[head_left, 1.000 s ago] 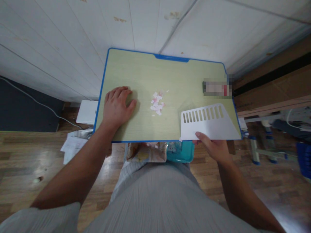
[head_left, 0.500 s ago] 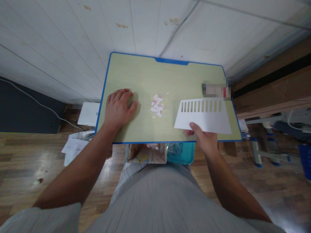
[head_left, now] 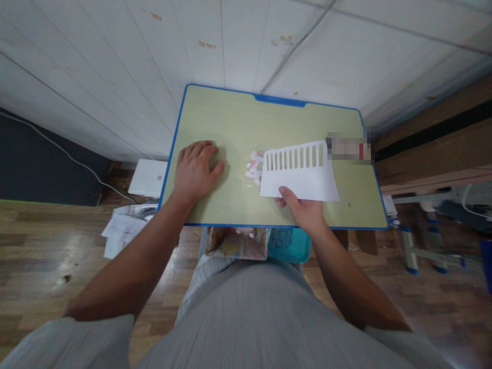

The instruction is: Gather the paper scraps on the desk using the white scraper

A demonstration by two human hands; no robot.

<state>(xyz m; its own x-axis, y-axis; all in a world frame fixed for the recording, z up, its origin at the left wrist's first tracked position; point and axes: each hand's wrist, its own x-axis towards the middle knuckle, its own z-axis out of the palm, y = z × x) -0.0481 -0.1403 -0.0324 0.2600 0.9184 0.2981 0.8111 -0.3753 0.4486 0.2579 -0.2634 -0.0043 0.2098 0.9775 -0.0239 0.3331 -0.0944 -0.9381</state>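
My right hand [head_left: 305, 209] grips the near edge of a white sheet [head_left: 302, 183], thumb on top and fingers underneath. A row of slots runs along the sheet's far side. Its left edge overlaps a small heap of white and pinkish paper scraps [head_left: 252, 170], hiding part of it. To the left of the scraps, my left hand [head_left: 197, 168] rests palm down on the table [head_left: 223, 118], fingers and thumb apart, holding nothing.
A blurred-out object [head_left: 349, 147] lies at the table's right edge. Below the near edge sit an open box [head_left: 236, 243] and a turquoise tray [head_left: 303, 246]. Cardboard boxes [head_left: 442, 148] stand to the right, the wall [head_left: 238, 51] behind.
My right hand has carried the slotted sheet leftward, from the table's right side to the scraps. My left hand stays in the same place on the table, while the view has shifted slightly.
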